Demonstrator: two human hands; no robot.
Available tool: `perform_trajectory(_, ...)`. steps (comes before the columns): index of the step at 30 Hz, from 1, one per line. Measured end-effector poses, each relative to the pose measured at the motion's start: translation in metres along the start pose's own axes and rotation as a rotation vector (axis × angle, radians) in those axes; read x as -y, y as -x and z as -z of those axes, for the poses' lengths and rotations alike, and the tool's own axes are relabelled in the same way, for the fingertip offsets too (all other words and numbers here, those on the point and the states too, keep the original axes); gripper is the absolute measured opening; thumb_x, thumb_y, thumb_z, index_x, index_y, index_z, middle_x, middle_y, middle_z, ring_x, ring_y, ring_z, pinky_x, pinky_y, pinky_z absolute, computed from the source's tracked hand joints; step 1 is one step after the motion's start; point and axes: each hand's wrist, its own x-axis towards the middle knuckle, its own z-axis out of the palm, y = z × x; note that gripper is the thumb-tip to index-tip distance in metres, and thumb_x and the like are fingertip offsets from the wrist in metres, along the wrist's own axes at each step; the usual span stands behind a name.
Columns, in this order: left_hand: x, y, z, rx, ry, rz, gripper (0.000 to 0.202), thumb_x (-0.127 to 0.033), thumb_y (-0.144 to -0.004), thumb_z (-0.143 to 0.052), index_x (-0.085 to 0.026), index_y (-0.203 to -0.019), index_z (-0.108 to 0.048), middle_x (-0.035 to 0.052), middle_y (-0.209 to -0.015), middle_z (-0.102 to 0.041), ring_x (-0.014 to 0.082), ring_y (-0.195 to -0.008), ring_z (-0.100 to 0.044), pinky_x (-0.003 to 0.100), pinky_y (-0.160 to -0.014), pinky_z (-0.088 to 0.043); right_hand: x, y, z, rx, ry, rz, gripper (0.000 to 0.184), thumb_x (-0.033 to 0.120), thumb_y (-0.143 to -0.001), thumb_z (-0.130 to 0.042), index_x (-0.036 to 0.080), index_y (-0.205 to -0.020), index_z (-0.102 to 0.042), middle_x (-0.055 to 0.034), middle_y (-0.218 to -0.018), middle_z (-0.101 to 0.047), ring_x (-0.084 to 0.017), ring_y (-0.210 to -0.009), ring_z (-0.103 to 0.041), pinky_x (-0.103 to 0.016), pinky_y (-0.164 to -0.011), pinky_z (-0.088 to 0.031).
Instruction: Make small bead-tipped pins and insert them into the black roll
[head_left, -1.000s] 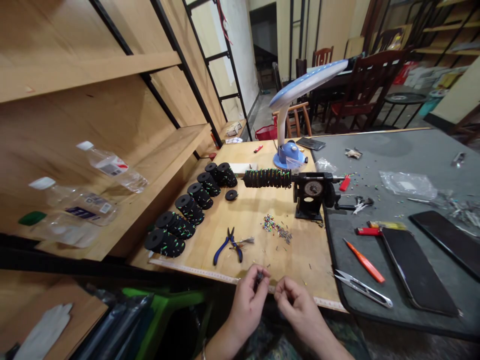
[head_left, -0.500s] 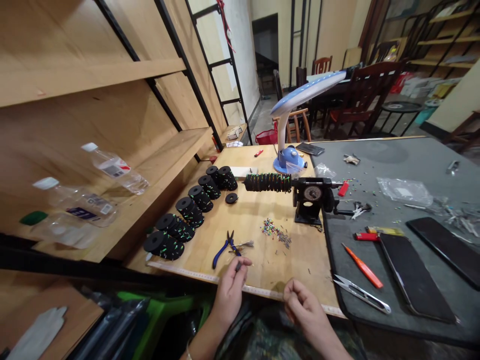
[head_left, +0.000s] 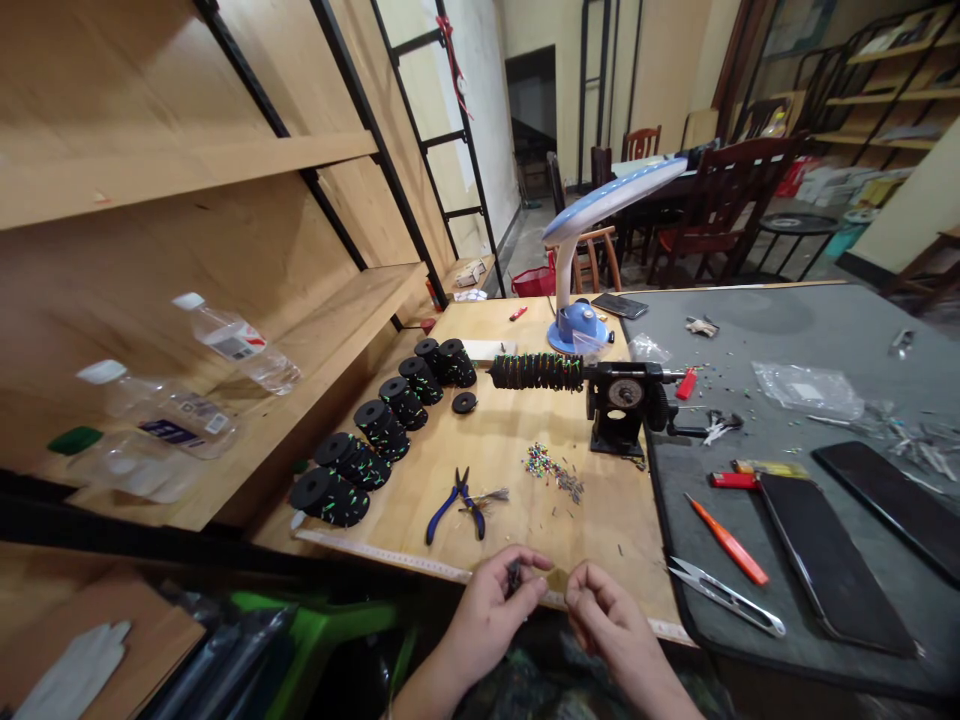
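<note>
My left hand (head_left: pixel 495 605) is at the near edge of the wooden board (head_left: pixel 525 480), its fingers pinched on a small dark piece (head_left: pixel 513 576). My right hand (head_left: pixel 606 620) is beside it, a little apart, fingers curled and pinched; what it holds is too small to make out. Blue-handled pliers (head_left: pixel 456 502) lie just beyond my left hand, next to a small bundle of wires (head_left: pixel 491 495). A pile of coloured beads (head_left: pixel 547 465) lies further up the board. A black hand-crank winder (head_left: pixel 622 405) carries a rod of black spools (head_left: pixel 536 371).
A row of black spools (head_left: pixel 375 435) runs along the board's left side. On the grey mat (head_left: pixel 810 330) lie snips (head_left: pixel 724 583), an orange knife (head_left: pixel 727 525), a red lighter (head_left: pixel 731 480) and two phones (head_left: pixel 829 555). A blue desk lamp (head_left: pixel 581 260) stands behind. Plastic bottles (head_left: pixel 232 340) lie on the shelf at left.
Half a second ago my left hand was raised over the board near the pliers, apart from the right. It has come back down to the edge, close to my right hand.
</note>
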Motion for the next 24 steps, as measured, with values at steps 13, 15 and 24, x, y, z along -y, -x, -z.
perform_trajectory(13,-0.01,-0.004,-0.006,-0.118,-0.117,-0.054,0.016,-0.028,-0.078,-0.063,-0.015,-0.069,-0.06,-0.0016,-0.062,-0.055,0.0125,-0.06,-0.049,0.021,-0.058,-0.038,0.021,0.006,0.009,-0.056,0.383,0.186,0.021,0.039,-0.083,-0.055,0.019,-0.088,-0.061,-0.0044,-0.08,-0.067,-0.019,-0.076,-0.062,-0.027,-0.067,-0.047)
perform_trajectory(15,-0.012,-0.001,-0.008,-0.133,-0.169,-0.081,0.017,-0.027,-0.079,-0.062,-0.015,-0.067,-0.061,-0.001,-0.06,-0.056,0.0129,-0.058,-0.05,0.021,-0.056,-0.038,0.028,0.008,0.01,-0.113,0.451,0.261,0.03,0.035,-0.083,-0.056,0.021,-0.109,-0.06,-0.0098,-0.106,-0.067,-0.024,-0.098,-0.062,-0.03,-0.075,-0.049)
perform_trajectory(24,-0.017,0.007,-0.01,-0.146,-0.298,-0.12,0.016,-0.025,-0.081,-0.059,-0.016,-0.069,-0.063,0.0022,-0.062,-0.063,0.0149,-0.055,-0.057,0.022,-0.053,-0.04,0.023,-0.001,-0.012,0.111,0.133,0.081,0.031,0.047,-0.082,-0.059,0.02,-0.097,-0.059,0.0026,-0.063,-0.06,-0.014,-0.056,-0.054,-0.024,-0.054,-0.042)
